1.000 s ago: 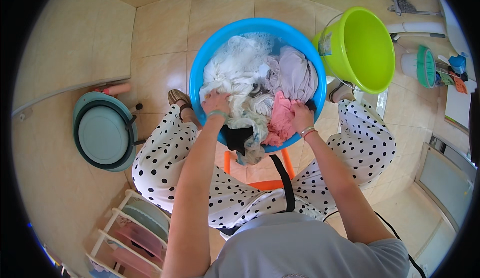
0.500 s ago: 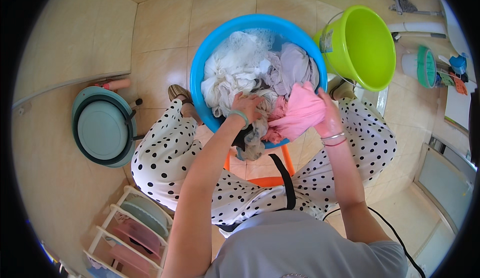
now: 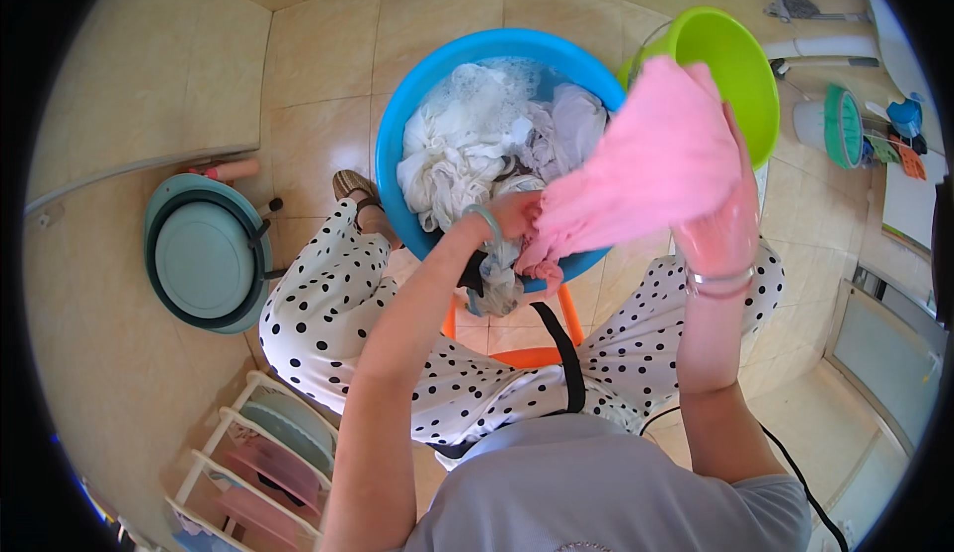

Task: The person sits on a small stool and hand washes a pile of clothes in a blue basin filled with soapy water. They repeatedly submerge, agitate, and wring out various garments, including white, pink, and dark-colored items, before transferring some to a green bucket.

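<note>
A pink garment [image 3: 646, 155], blurred by motion, stretches up and to the right over the edge of a blue basin [image 3: 391, 135]. My right hand [image 3: 723, 224] grips its right part, the fingers mostly hidden behind the cloth. My left hand [image 3: 515, 216] is closed at the garment's lower left end, above the basin's near side. White clothes [image 3: 452, 159] lie in sudsy water [image 3: 512, 73] in the basin, with greyish-lilac cloth [image 3: 576, 125] to their right. A wet greyish piece [image 3: 495, 289] hangs over the near rim beside my left wrist.
A lime-green bucket [image 3: 750, 80] stands right of the basin, partly behind the pink garment. At left a grey-green folding basin [image 3: 204, 254] leans by the wall. A white rack [image 3: 238, 453] holds basins at lower left. Below the blue basin shows an orange stool [image 3: 527, 357].
My right hand has lifted the pink garment up and to the right, stretching it out of the basin. My left hand has shifted slightly right and closed on the garment's lower end.
</note>
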`<action>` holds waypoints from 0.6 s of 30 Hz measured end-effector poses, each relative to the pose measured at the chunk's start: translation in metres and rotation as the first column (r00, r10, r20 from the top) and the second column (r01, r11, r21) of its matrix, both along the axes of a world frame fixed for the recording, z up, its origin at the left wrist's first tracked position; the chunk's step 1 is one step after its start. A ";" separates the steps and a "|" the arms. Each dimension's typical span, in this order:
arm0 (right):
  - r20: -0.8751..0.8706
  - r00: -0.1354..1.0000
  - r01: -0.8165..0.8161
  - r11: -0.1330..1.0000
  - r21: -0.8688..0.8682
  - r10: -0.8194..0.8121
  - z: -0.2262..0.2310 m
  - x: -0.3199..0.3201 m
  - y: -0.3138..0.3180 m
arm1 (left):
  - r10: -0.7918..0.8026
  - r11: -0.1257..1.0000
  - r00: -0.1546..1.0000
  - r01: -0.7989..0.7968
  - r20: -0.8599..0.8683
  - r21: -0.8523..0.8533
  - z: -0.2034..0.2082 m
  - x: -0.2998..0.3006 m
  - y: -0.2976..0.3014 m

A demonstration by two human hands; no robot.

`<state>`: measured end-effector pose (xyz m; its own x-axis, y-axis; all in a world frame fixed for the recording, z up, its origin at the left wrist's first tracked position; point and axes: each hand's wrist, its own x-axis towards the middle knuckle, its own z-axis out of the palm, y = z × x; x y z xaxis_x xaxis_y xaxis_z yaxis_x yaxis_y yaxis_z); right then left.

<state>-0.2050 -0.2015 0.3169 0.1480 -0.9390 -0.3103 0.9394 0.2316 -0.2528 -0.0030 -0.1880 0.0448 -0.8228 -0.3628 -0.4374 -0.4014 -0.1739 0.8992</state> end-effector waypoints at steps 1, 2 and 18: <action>-0.040 0.999 -0.013 1.000 0.014 0.014 -0.006 0.001 -0.011 | 0.058 0.987 0.997 -0.050 -0.048 0.150 -0.011 0.008 -0.001; -0.096 0.995 -0.008 0.999 0.034 0.012 -0.022 -0.005 -0.022 | 0.185 0.959 0.979 -0.199 0.085 0.202 -0.009 0.007 -0.003; -0.590 0.807 0.177 0.940 0.292 0.032 -0.163 -0.059 0.011 | 0.475 0.795 0.750 -0.142 0.460 -0.589 0.015 -0.003 0.023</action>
<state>-0.2642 -0.1906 0.1540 -0.2218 -0.7721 -0.5955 0.6564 0.3334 -0.6768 -0.0064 -0.1650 0.0603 -0.2836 -0.8441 -0.4551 -0.8571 0.0102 0.5151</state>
